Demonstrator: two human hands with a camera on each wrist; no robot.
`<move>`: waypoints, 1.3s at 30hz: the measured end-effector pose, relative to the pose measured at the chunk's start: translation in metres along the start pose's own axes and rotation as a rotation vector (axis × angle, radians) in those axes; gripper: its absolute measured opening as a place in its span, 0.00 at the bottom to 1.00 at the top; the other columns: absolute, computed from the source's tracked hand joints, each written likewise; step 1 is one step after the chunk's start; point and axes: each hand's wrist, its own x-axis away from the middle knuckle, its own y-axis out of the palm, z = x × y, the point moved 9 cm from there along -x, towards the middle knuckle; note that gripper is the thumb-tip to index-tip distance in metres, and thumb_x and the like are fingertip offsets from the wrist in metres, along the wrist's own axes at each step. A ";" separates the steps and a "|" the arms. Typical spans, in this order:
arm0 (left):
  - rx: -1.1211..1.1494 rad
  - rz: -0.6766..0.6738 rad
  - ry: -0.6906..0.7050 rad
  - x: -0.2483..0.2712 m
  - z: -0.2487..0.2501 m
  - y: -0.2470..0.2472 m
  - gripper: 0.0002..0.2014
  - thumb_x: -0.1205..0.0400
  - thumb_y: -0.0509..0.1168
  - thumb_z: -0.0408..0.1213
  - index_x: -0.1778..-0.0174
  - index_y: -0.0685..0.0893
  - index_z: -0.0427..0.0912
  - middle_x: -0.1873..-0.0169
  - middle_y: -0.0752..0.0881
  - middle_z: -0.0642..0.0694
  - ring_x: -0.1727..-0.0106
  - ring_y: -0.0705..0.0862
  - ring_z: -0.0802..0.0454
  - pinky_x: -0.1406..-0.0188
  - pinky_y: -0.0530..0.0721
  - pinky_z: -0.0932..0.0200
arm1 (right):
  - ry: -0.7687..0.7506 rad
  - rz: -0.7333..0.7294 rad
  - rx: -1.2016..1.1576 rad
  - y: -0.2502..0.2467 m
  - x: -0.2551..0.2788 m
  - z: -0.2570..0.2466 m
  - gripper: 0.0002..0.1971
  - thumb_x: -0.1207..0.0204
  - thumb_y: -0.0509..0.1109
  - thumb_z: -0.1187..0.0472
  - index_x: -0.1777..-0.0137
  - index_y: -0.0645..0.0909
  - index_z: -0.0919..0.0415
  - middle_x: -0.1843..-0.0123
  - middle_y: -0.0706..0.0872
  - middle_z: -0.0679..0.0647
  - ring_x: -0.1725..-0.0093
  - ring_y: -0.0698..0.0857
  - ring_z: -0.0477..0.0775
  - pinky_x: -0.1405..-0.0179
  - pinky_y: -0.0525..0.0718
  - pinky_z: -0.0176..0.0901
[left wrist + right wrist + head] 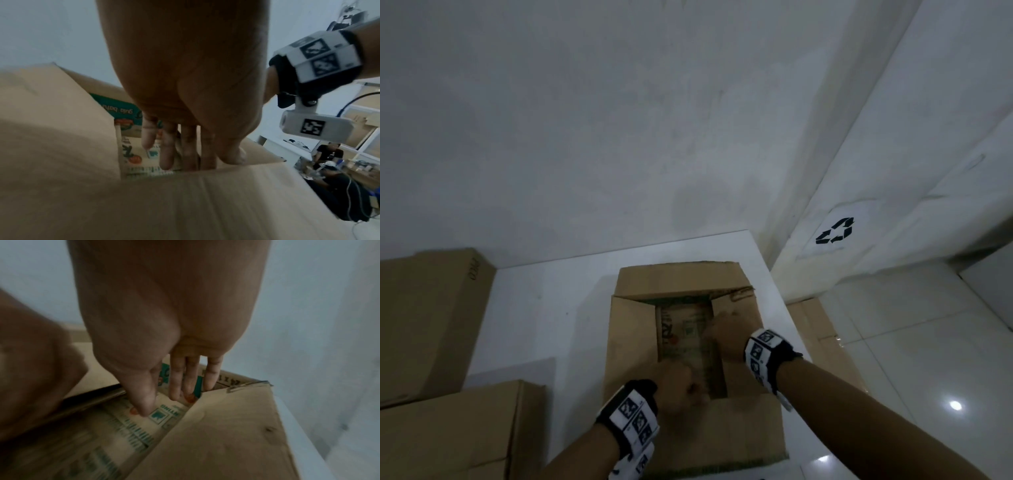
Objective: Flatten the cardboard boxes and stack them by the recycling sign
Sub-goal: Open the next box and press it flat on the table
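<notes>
A brown cardboard box (688, 370) is sitting on a white table (544, 308), right in front of the person. Its four top flaps are lying out flat, and both hands are reaching into the opening between them.

Much is hard to see. The head view is blurry around the hands, so the fingers are lost there. In the right wrist view, the left side is filled by a big brown blur. The print inside the box is smeared. Green and red marks are showing, and the only words that can be made out are "gula batu", upside down in the left wrist view. A barcode is showing too. On another box (424, 322) at the left edge of the table, small writing is sitting near the top corner, too fuzzy to read. A third box (455, 431) is cut off at the bottom left.

The left hand (185, 81) is pointing its fingers (166, 155) down into the opening, straight and loose, with the thumb resting by the near flap. The right hand (164, 308) is doing the same, its fingers (176, 381) straight and touching the printed inside.

Only the head view is showing the recycling sign (835, 231) on the wall to the right, and flat cardboard (815, 325) lying on the floor beside the table. Only the left wrist view is showing people far off in the room.
</notes>
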 end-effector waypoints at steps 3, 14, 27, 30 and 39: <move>-0.209 0.021 -0.187 0.006 -0.031 -0.020 0.20 0.12 0.52 0.49 0.36 0.79 0.38 0.35 0.79 0.39 0.40 0.78 0.39 0.38 0.75 0.48 | -0.029 0.031 0.140 0.012 0.001 -0.022 0.13 0.18 0.64 0.57 0.37 0.81 0.58 0.35 0.81 0.59 0.31 0.72 0.64 0.32 0.70 0.63; -0.324 0.005 -0.186 0.016 -0.049 -0.032 0.31 0.19 0.57 0.62 0.26 0.70 0.45 0.21 0.58 0.41 0.30 0.70 0.34 0.35 0.74 0.40 | 0.015 -0.028 0.134 0.035 0.017 -0.020 0.30 0.21 0.61 0.40 0.21 0.65 0.49 0.19 0.61 0.57 0.24 0.61 0.68 0.29 0.58 0.68; 0.182 0.547 -0.342 0.155 -0.117 -0.085 0.27 0.27 0.69 0.27 0.31 0.74 0.41 0.27 0.58 0.44 0.74 0.78 0.57 0.75 0.80 0.67 | 0.370 0.259 -0.233 -0.034 0.127 0.051 0.15 0.27 0.67 0.54 0.41 0.75 0.44 0.25 0.62 0.49 0.38 0.73 0.56 0.47 0.84 0.46; 0.229 0.504 -0.530 0.159 -0.168 -0.061 0.24 0.22 0.66 0.32 0.29 0.72 0.41 0.25 0.59 0.42 0.57 0.84 0.46 0.61 0.84 0.58 | 0.524 0.158 -0.198 -0.014 0.140 0.083 0.22 0.22 0.64 0.48 0.28 0.70 0.47 0.22 0.61 0.56 0.33 0.73 0.62 0.37 0.79 0.51; 0.744 0.292 -0.540 0.075 -0.162 -0.020 0.40 0.19 0.63 0.58 0.17 0.56 0.42 0.21 0.66 0.47 0.20 0.66 0.44 0.25 0.66 0.55 | 0.672 0.009 -0.800 0.064 0.076 0.089 0.36 0.23 0.60 0.33 0.27 0.64 0.62 0.31 0.75 0.63 0.37 0.79 0.64 0.49 0.78 0.50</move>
